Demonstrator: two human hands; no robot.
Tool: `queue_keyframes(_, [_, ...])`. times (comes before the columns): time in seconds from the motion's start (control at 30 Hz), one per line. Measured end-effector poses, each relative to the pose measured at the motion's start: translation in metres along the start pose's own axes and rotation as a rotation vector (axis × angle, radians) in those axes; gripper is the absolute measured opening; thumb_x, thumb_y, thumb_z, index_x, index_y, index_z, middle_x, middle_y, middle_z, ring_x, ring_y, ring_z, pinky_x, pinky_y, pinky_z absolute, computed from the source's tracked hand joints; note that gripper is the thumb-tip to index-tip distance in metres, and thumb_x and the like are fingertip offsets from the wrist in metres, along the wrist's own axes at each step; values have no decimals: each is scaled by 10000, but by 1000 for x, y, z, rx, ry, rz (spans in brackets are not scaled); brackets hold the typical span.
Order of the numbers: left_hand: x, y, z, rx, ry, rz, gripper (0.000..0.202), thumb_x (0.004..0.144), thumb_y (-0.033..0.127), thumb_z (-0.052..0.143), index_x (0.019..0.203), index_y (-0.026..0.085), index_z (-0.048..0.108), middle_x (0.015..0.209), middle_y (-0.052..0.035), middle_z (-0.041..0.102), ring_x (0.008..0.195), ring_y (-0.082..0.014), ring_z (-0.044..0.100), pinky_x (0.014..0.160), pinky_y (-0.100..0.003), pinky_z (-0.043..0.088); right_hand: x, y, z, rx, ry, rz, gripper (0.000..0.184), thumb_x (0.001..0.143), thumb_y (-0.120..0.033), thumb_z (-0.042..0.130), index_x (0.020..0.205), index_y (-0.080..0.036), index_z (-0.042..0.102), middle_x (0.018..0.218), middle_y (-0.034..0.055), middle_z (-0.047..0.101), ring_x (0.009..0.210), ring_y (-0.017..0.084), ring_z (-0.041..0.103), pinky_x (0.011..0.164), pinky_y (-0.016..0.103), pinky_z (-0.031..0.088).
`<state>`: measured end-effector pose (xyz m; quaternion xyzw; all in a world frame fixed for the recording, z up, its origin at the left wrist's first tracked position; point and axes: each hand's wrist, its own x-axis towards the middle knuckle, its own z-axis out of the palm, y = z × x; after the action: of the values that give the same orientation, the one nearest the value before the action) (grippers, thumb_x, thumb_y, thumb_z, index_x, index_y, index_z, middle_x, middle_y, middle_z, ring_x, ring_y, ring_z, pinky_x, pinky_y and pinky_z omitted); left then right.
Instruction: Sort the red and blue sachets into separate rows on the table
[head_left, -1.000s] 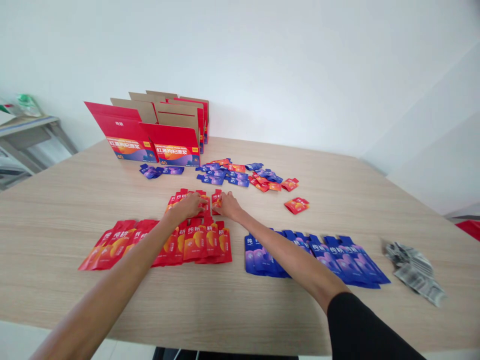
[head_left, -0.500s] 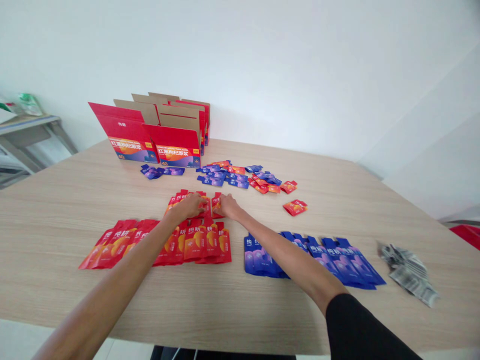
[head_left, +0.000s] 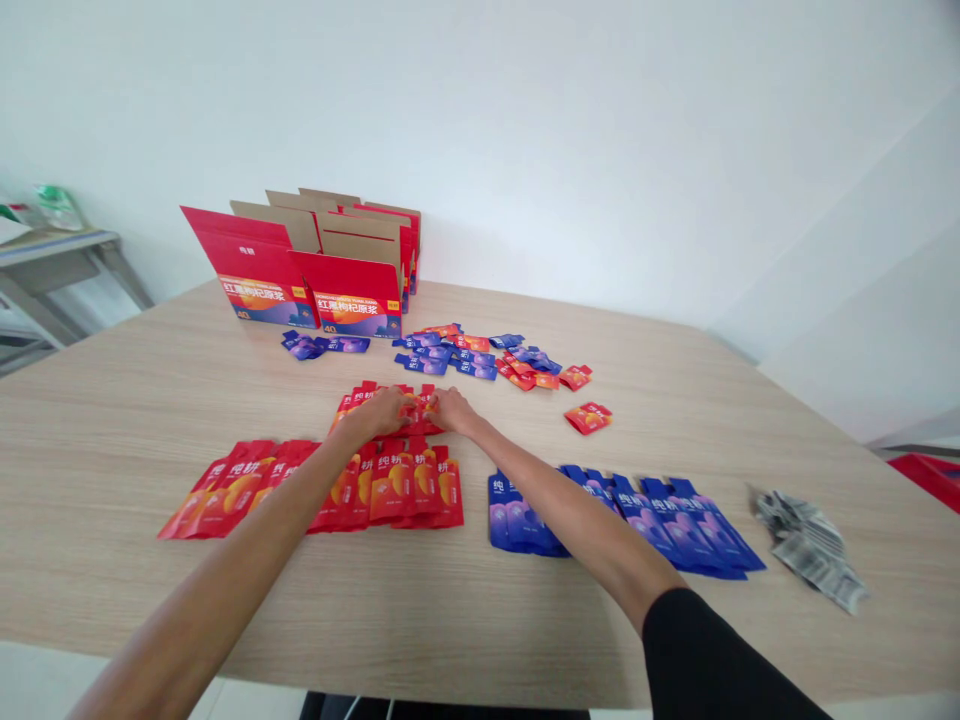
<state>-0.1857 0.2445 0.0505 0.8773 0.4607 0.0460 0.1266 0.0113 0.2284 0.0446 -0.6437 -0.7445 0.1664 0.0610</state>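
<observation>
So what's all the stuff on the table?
small row of red pouches: a few, red, mid-table under both hands
long row of red pouches: many, red and orange, overlapping, near left
row of blue pouches: many, blue, near right
loose pouches: mixed blue and red, far middle
single red pouch: one, right of hands
boxes: several, red, open flaps, far left
silver packets: few, far right
table: one, light wood
left hand: on small red row
right hand: on small red row
</observation>
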Motion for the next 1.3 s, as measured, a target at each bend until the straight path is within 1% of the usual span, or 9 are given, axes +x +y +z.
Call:
queue_keyframes(0.17, [-5,9,-3,50,26,2,301,872,237,696,1165,224,763,1204,-128,733,1188,-295,659,1079,-431,496,-4,14,-3,26,29,-26,389,936,-432,687,1274,-243,656,1303,141,690,1112,301,710,890,379,562])
queue_keyframes(0.3, [-21,31,-15,53,99,9,355,897,169,642,1240,197,730,1275,-141,697,1282,-322,602,1117,-480,484,-11,50,-15,26,95,20,351,977,-388,620,1293,-235,629,1266,115,712,1155,277,685,913,366,546])
queue_keyframes(0.47, [-69,97,-17,5,187,125,336,1017,167,500,1296,198,686,1375,-139,638,1337,-298,561,1162,-511,469,-27,139,-47,-91,352,84,306,968,-237,546,1245,-185,666,1321,161,660,1230,314,605,1032,419,487])
queue_keyframes(0.57, [-107,146,6,-167,275,284,339,1020,123,486,1294,216,661,1376,-126,631,1318,-278,577,1102,-498,539,-37,196,-66,-148,457,205,320,975,-223,492,1224,-146,678,1277,189,661,1245,344,559,1081,452,435])
queue_keyframes(0.67, [-139,186,40,-269,240,353,397,969,34,510,1269,249,656,1357,-102,646,1296,-254,595,1091,-468,560,-40,230,-76,-134,464,223,334,984,-233,475,1243,-148,666,1249,170,671,1250,323,546,1112,441,406])
queue_keyframes(0.9, [-173,228,97,-519,104,412,571,819,-59,552,1228,328,651,1385,-40,636,1320,-223,589,1080,-354,564,7,216,-83,-162,391,38,350,991,-251,530,1303,-177,671,1361,159,616,1300,294,531,1113,385,419])
queue_keyframes(1.03, [-178,227,117,-635,129,422,539,864,-31,533,1236,347,628,1321,-71,648,1180,-206,646,967,-325,601,42,211,-93,-141,378,227,405,1027,-275,476,1378,-149,634,1378,199,624,1276,309,570,1082,406,445])
queue_keyframes(1.17, [-172,218,140,-678,238,385,458,886,12,506,1189,329,640,1212,-90,650,1013,-206,665,843,-316,607,63,212,-95,-149,328,329,535,969,-469,618,1374,-121,638,1353,255,635,1268,371,584,1039,462,470])
queue_keyframes(1.3, [-170,213,145,-732,299,327,455,886,17,470,1181,322,635,1149,-92,641,973,-208,658,822,-317,590,78,203,-90,-161,272,435,608,935,-541,663,1355,-102,651,1409,273,603,1357,392,537,1087,494,438])
